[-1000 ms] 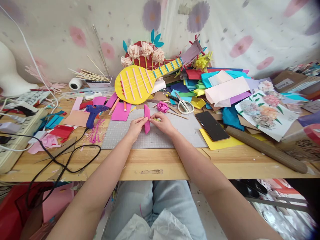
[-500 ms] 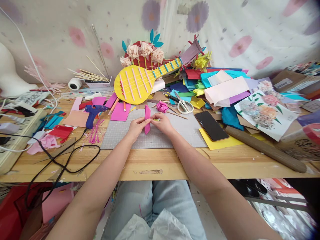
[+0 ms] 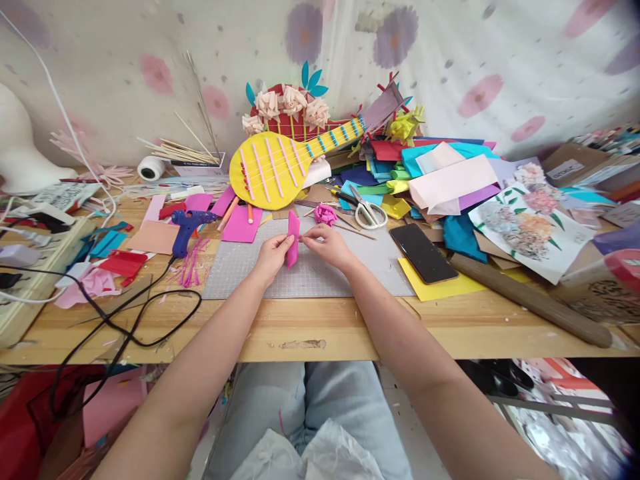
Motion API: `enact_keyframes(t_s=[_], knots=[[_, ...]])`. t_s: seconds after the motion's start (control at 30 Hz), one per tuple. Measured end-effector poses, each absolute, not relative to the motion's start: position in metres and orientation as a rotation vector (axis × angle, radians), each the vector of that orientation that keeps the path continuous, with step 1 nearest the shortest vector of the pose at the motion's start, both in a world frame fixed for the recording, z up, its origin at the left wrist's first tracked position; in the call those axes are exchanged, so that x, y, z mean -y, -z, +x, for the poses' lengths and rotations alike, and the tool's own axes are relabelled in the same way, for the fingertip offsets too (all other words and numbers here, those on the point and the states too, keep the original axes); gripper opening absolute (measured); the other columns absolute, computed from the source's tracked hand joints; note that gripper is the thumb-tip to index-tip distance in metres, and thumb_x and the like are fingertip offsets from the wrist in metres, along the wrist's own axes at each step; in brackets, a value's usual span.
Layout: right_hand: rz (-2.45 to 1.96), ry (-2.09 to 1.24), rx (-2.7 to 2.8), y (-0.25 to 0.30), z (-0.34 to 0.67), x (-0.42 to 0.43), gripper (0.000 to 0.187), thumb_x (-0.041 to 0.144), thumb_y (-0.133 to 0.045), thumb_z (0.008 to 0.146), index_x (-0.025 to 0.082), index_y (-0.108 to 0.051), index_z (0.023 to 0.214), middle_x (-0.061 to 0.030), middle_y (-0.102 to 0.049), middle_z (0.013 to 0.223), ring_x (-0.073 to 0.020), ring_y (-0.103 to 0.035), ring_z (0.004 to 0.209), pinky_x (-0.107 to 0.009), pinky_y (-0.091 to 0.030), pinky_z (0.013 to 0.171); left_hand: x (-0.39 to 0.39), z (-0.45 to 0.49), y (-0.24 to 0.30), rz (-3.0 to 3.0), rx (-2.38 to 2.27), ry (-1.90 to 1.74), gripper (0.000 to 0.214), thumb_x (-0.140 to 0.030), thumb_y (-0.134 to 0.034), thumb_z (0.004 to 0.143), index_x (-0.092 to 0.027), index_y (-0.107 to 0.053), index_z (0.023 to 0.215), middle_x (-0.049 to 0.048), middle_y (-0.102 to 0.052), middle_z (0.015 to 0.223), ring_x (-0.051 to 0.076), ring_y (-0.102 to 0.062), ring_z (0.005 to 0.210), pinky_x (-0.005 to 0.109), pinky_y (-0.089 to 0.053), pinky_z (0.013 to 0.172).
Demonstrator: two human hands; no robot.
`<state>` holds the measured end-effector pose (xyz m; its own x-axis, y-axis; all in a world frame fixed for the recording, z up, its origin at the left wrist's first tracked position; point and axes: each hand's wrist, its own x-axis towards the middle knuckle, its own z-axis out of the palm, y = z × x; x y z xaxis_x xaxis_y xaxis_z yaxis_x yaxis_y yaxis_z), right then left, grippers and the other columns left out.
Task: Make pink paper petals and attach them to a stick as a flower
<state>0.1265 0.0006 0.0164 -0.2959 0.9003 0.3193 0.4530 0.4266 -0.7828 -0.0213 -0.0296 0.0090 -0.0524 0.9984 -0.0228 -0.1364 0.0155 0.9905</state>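
My left hand [image 3: 271, 259] pinches a folded strip of magenta crepe paper [image 3: 293, 241], held upright above the grey cutting mat [image 3: 240, 273]. My right hand [image 3: 327, 245] has thumb and fingertips closed at the right edge of that strip; the exact pinch point is small and partly hidden. Just beyond the hands lies a rolled magenta paper flower [image 3: 325, 214]. White-handled scissors [image 3: 371, 215] rest to its right. A flat magenta paper piece [image 3: 241, 225] lies on the mat's far left corner.
A yellow paper lute [image 3: 270, 170] leans at the back. The blue glue gun [image 3: 186, 230] lies left, its black cord [image 3: 150, 343] looping over the table edge. To the right are a phone [image 3: 423, 252], a brown stick [image 3: 530, 300] and piled coloured paper [image 3: 453, 177].
My right hand has shifted slightly and its fingers have lifted and straightened at the strip's edge. The magenta strip has moved a little left and still stands upright in my left hand.
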Motion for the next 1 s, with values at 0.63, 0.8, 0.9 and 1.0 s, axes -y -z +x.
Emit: enact_keyframes(t_s=[0.63, 0.8, 0.9, 1.0], knots=[[-1.021, -0.966, 1.818, -0.016, 0.127, 0.0, 0.016, 0.034, -0.058, 0.072, 0.018, -0.058, 0.07, -0.0014, -0.059, 0.079, -0.0146, -0.053, 0.081, -0.029, -0.042, 0.076, 0.03, -0.023, -0.013, 0.881, -0.993, -1.256, 0.026, -0.033, -0.072, 0.061, -0.016, -0.06, 0.076, -0.0058, -0.053, 0.058, 0.005, -0.047, 0.049, 0.021, -0.044, 0.053], [-0.981, -0.991, 1.799, -0.014, 0.124, 0.002, 0.016, 0.034, -0.059, 0.071, 0.018, -0.058, 0.071, -0.0014, -0.058, 0.079, -0.014, -0.053, 0.081, -0.03, -0.041, 0.08, 0.032, -0.024, -0.017, 0.841, -0.962, -1.208, 0.022, -0.029, -0.072, 0.063, -0.016, -0.06, 0.075, -0.0048, -0.056, 0.06, 0.005, -0.049, 0.05, 0.021, -0.047, 0.056], [-0.964, -0.981, 1.796, -0.013, 0.122, 0.003, 0.015, 0.033, -0.058, 0.072, 0.018, -0.058, 0.072, -0.0011, -0.058, 0.079, -0.0136, -0.054, 0.081, -0.03, -0.041, 0.081, 0.034, -0.025, -0.018, 0.818, -0.955, -1.201, 0.021, -0.027, -0.072, 0.063, -0.015, -0.061, 0.075, -0.0041, -0.057, 0.061, 0.004, -0.051, 0.051, 0.021, -0.047, 0.057], [-0.951, -0.967, 1.794, -0.013, 0.12, 0.004, 0.014, 0.032, -0.058, 0.073, 0.018, -0.057, 0.072, -0.0007, -0.058, 0.079, -0.0133, -0.054, 0.081, -0.03, -0.041, 0.082, 0.034, -0.025, -0.02, 0.792, -0.956, -1.196, 0.023, -0.025, -0.073, 0.063, -0.016, -0.06, 0.079, -0.0042, -0.059, 0.063, 0.005, -0.052, 0.051, 0.021, -0.048, 0.056]])
